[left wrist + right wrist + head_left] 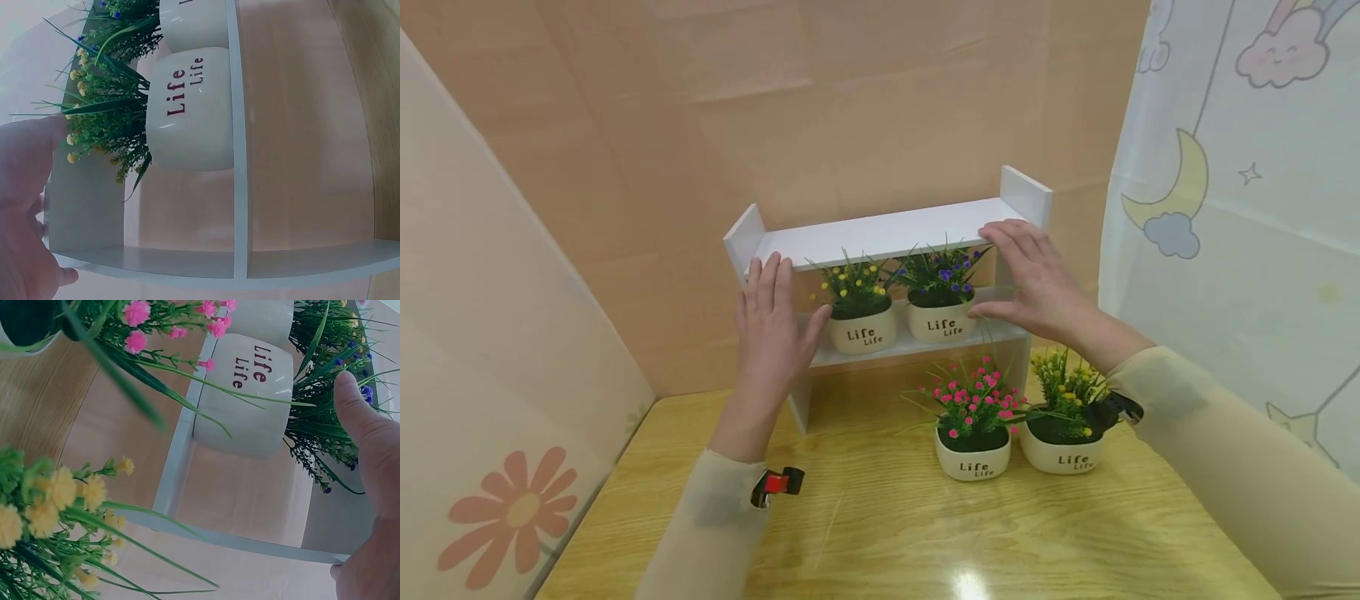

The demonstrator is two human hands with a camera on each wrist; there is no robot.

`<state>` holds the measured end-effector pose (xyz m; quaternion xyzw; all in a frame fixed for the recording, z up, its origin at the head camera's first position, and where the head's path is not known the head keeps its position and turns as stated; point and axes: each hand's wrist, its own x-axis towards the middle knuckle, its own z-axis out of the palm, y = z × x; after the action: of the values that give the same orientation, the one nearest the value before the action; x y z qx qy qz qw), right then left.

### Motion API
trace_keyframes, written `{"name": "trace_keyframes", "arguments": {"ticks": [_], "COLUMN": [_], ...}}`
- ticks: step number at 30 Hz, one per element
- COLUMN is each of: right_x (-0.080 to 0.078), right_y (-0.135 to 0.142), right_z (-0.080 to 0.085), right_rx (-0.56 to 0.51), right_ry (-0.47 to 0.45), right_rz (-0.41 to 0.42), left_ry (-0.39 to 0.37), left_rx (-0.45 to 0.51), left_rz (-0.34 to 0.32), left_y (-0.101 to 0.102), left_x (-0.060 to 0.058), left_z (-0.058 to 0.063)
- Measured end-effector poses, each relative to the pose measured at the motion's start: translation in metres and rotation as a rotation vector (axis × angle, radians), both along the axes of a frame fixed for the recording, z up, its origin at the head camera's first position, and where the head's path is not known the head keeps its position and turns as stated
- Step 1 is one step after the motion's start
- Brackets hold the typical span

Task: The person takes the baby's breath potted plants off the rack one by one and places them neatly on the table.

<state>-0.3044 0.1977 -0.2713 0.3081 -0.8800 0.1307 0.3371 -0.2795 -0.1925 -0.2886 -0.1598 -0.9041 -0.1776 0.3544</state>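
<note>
A white two-tier shelf [880,235] stands on the table. On its lower board sit two cream pots marked "Life": the yellow-flowered pot [863,333] at left and the purple-flowered pot [942,323] beside it. My left hand [767,325] is at the top board's left front corner, fingers extended and thumb out toward the yellow-flowered pot. At the right end of that board lies my right hand [1037,279], fingers over the front edge. Its thumb points toward the purple flowers [365,394] below. Neither hand holds a pot. Some fingertips are hidden in the wrist views.
In front of the shelf's right side, a pink-flowered pot [973,458] and another yellow-flowered pot [1063,450] stand on the wooden table [865,533]. My right forearm passes over the latter. Patterned cloth [1232,250] hangs at right, and a tan backdrop [850,108] lies behind.
</note>
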Motion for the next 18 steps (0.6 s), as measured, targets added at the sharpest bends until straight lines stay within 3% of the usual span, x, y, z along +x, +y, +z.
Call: {"name": "trace_keyframes", "arguments": {"ticks": [5, 12, 18], "right_x": [0.000, 0.003, 0.005], "right_y": [-0.002, -0.004, -0.004], "right_z": [-0.001, 0.000, -0.001], "right_rx": [0.004, 0.004, 0.009], "right_ry": [0.005, 0.018, 0.020], "right_rz": [-0.009, -0.014, -0.025], "left_ry": [0.005, 0.075, 0.049], "left_rx": [0.007, 0.059, 0.114], "left_rz": [-0.020, -0.086, -0.146], "left_y": [0.000, 0.000, 0.002], "left_x": [0.004, 0.011, 0.016], "left_z": [-0.006, -0.017, -0.027]}}
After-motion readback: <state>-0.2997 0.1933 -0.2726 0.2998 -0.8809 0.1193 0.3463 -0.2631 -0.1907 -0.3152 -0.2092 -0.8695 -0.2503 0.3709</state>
